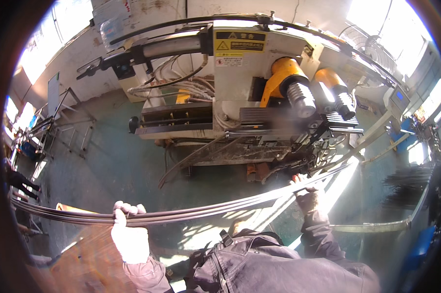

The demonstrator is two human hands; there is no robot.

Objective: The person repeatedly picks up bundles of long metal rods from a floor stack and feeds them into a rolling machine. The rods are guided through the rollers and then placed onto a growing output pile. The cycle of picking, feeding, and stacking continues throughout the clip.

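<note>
Between machine edge [220, 157] and torso [264, 266], rods [181, 214]

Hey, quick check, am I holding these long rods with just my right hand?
No, the left hand also grips the long rods, farther left along the bundle than the right hand.
</note>
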